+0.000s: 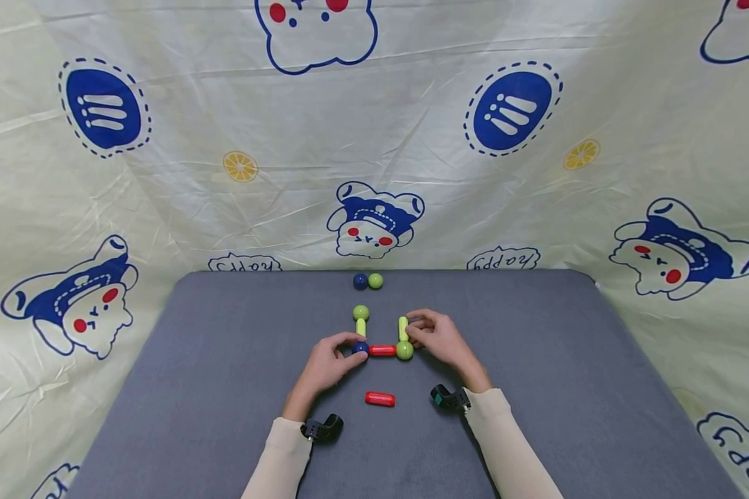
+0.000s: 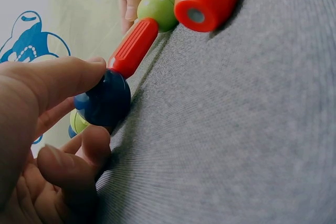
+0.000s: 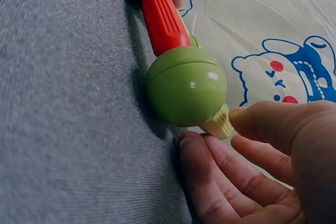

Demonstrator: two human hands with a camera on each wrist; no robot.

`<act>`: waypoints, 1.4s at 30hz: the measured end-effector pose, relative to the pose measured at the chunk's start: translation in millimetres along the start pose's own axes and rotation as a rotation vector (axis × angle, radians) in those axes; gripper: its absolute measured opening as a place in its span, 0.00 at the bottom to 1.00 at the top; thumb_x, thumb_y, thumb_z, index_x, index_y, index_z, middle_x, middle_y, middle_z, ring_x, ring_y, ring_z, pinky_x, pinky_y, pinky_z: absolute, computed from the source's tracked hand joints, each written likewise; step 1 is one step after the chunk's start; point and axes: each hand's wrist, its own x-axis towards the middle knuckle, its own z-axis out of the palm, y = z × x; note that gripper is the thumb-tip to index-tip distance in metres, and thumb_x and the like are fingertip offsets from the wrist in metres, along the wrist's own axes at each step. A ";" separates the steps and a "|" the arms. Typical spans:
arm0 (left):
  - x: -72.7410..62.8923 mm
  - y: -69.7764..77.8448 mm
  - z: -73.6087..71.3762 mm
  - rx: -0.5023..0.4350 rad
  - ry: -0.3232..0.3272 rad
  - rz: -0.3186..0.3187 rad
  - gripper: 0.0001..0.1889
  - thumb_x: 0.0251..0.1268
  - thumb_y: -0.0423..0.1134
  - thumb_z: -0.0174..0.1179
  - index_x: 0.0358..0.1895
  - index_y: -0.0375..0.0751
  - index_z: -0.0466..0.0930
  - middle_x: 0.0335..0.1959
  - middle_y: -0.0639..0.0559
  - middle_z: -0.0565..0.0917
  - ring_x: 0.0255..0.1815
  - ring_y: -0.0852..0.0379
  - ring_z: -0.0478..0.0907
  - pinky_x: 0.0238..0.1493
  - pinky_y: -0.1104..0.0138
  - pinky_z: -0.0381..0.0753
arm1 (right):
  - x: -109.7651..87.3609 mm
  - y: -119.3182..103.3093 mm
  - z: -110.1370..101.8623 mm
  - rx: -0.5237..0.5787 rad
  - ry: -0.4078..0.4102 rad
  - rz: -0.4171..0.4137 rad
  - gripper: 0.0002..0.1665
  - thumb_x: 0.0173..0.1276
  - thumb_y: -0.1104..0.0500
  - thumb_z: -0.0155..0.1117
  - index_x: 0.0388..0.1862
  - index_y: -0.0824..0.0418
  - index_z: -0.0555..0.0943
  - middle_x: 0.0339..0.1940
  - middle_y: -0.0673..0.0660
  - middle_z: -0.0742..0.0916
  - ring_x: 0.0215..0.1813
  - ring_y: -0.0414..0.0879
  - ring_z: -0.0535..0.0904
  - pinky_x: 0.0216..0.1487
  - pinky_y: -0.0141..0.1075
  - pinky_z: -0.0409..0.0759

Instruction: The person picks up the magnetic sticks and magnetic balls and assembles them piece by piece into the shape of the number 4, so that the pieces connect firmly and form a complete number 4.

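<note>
My left hand (image 1: 324,365) holds a blue ball (image 2: 107,100) between thumb and fingers at the near left corner of a joined figure. From that ball a red rod (image 1: 383,351) runs right to a green ball (image 3: 186,86). A yellow-green rod (image 1: 361,327) leads away from the blue ball to another green ball (image 1: 360,313). My right hand (image 1: 443,341) pinches a second yellow-green rod (image 1: 403,327) that stands off the right green ball, pointing toward the back. Its lower part is partly hidden behind that ball in the right wrist view.
A loose red rod (image 1: 380,399) lies on the grey table (image 1: 256,333) between the forearms; its end shows a metallic disc in the left wrist view. Near the back edge sit a blue ball (image 1: 360,281) and a green ball (image 1: 376,281), side by side. A printed curtain (image 1: 374,125) hangs behind.
</note>
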 end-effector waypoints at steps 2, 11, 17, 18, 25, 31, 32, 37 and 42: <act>-0.1 -0.6 -0.1 -0.003 0.001 0.000 0.14 0.66 0.44 0.71 0.53 0.50 0.87 0.47 0.49 0.86 0.20 0.63 0.67 0.23 0.71 0.67 | 0.4 0.6 -0.1 0.004 0.001 -0.003 0.22 0.76 0.59 0.64 0.64 0.66 0.78 0.47 0.64 0.89 0.37 0.45 0.87 0.42 0.39 0.86; -2.2 -2.3 -1.5 0.000 0.008 -0.001 0.14 0.66 0.45 0.71 0.53 0.51 0.87 0.46 0.49 0.86 0.19 0.63 0.68 0.22 0.71 0.67 | 0.7 0.4 -1.2 -0.004 0.003 -0.025 0.22 0.77 0.61 0.63 0.65 0.70 0.77 0.48 0.68 0.89 0.38 0.50 0.88 0.41 0.41 0.87; -1.3 -2.5 -1.4 0.002 0.001 -0.003 0.14 0.66 0.46 0.71 0.53 0.51 0.87 0.46 0.50 0.86 0.18 0.63 0.67 0.22 0.70 0.67 | 0.3 -2.8 -5.2 -0.040 0.000 -0.019 0.23 0.76 0.58 0.64 0.65 0.67 0.78 0.50 0.66 0.89 0.38 0.48 0.88 0.40 0.41 0.86; -0.3 -2.6 -1.2 0.001 -0.002 0.001 0.14 0.67 0.46 0.71 0.54 0.51 0.87 0.46 0.50 0.86 0.18 0.63 0.67 0.22 0.70 0.67 | 0.1 -3.1 -6.4 -0.049 0.002 -0.022 0.23 0.76 0.57 0.65 0.66 0.66 0.78 0.51 0.66 0.88 0.38 0.48 0.87 0.39 0.41 0.85; 4.7 -0.4 -0.7 0.006 -0.019 0.031 0.14 0.68 0.45 0.70 0.54 0.50 0.87 0.46 0.50 0.86 0.19 0.63 0.67 0.22 0.70 0.67 | 5.1 -6.5 -12.6 -0.122 -0.008 -0.046 0.25 0.75 0.56 0.66 0.66 0.66 0.78 0.52 0.64 0.88 0.44 0.50 0.87 0.38 0.38 0.84; 3.6 -1.9 -1.0 0.003 -0.019 0.030 0.14 0.68 0.45 0.70 0.54 0.49 0.87 0.46 0.50 0.86 0.19 0.62 0.68 0.23 0.70 0.68 | 20.2 -19.2 -19.6 -0.257 -0.051 -0.081 0.23 0.74 0.56 0.66 0.63 0.65 0.80 0.50 0.61 0.88 0.49 0.54 0.86 0.44 0.44 0.85; 3.2 -1.9 -1.1 0.003 -0.018 0.029 0.14 0.68 0.45 0.70 0.54 0.49 0.87 0.47 0.50 0.86 0.19 0.62 0.68 0.23 0.70 0.68 | 23.6 -21.8 -20.6 -0.280 -0.060 -0.087 0.23 0.74 0.56 0.67 0.63 0.65 0.81 0.49 0.60 0.88 0.50 0.54 0.86 0.46 0.46 0.85; 1.6 -1.2 -2.1 -0.003 -0.015 0.018 0.14 0.67 0.45 0.70 0.54 0.50 0.87 0.47 0.50 0.86 0.20 0.62 0.69 0.23 0.70 0.68 | 41.3 -35.8 -21.7 -0.383 -0.126 -0.124 0.24 0.73 0.57 0.68 0.64 0.66 0.80 0.50 0.61 0.88 0.51 0.55 0.86 0.51 0.49 0.85; 1.5 -2.1 -1.7 0.001 -0.016 0.009 0.15 0.68 0.46 0.70 0.55 0.50 0.87 0.47 0.50 0.86 0.19 0.63 0.69 0.23 0.70 0.68 | 54.9 -55.2 -17.2 -0.477 -0.201 -0.118 0.29 0.73 0.56 0.68 0.69 0.64 0.75 0.56 0.63 0.86 0.55 0.56 0.85 0.55 0.49 0.84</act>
